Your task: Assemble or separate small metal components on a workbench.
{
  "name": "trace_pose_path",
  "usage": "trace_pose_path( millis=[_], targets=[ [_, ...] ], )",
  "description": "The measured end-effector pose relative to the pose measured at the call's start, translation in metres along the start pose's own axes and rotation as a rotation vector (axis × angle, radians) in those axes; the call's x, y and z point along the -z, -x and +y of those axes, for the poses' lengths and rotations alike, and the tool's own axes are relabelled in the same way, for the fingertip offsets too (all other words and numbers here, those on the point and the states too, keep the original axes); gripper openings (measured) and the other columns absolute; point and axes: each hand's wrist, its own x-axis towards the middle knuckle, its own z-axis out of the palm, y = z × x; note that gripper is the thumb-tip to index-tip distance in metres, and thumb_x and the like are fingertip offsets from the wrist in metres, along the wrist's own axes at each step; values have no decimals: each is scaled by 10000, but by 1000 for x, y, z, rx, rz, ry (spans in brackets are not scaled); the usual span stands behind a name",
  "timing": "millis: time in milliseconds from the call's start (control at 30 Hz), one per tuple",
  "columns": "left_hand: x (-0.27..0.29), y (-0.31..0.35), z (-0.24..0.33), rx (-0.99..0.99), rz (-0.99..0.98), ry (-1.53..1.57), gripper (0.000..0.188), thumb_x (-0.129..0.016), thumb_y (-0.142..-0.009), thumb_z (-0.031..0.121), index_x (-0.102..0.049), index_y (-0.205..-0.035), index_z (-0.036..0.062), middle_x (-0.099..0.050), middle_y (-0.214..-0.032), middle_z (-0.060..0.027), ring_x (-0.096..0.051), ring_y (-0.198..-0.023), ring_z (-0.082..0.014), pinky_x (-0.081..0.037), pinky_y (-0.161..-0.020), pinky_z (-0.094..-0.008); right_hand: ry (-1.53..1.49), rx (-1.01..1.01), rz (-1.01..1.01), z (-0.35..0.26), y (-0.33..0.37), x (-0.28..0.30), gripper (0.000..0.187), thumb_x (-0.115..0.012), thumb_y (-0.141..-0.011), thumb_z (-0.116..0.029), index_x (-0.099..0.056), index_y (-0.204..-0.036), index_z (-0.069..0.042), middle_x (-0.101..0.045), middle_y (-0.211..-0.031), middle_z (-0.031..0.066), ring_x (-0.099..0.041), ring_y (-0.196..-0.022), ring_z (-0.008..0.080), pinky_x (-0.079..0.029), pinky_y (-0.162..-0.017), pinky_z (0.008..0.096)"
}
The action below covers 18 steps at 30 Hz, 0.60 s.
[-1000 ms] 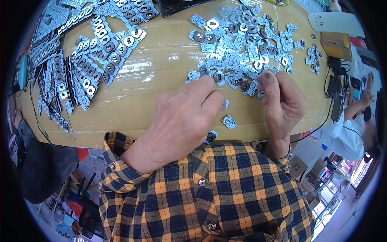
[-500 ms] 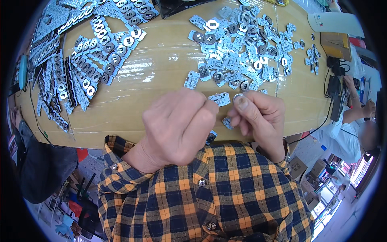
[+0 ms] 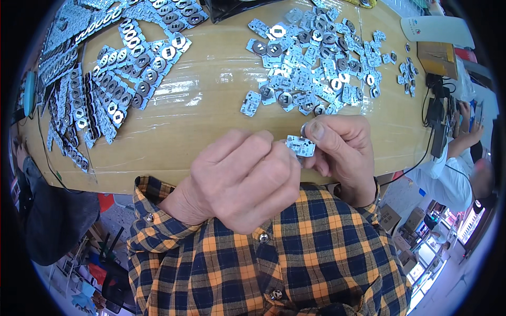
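Observation:
Fingertips pinched, my left hand grips the edge of a small white circuit board in front of my chest. The board is tilted, and part of it is hidden by my fingers. My right hand is closed close beside it, with thumb and forefinger on a small round silver disc, like a coin cell, of which only the edge shows. The curled fingers of that hand lie at the board's right end. Beyond both hands spreads a heap of similar circuit boards, many with round metal holders. One loose board lies at the heap's near left.
Strips of joined boards are fanned and stacked on the left of the brown table. At the right are a small cluster of boards, a cardboard box and black cables. Another person sits at the right.
My left hand has moved right and nearer to me, and the board with it. The two hands are closer together. Two boards seen near my fingers are now hidden.

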Motion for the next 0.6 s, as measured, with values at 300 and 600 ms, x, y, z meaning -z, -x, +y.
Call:
trace_pose_path(
  millis=[300, 600],
  targets=[
    [4, 3, -5, 95, 14, 50, 334, -715, -628, -15, -616, -944, -57, -572, -826, -138, -614, -676, -267, -497, -517, -332, 91, 81, 96, -4, 5, -8, 362, -538, -974, -238, -629, -758, 37, -623, -628, 72, -483, -442, 62, -340, -409, 196],
    [-5, 1, -2, 92, 96, -194, 236, -702, -712, -52, -583, -913, -86, -560, -788, -147, -582, -596, -242, -465, -476, -315, 582, 799, 154, 18, -9, -26, 130, -644, -875, -39, -635, -789, 57, -578, -636, 96, -525, -512, 169, -380, -476, 286]
  ],
)
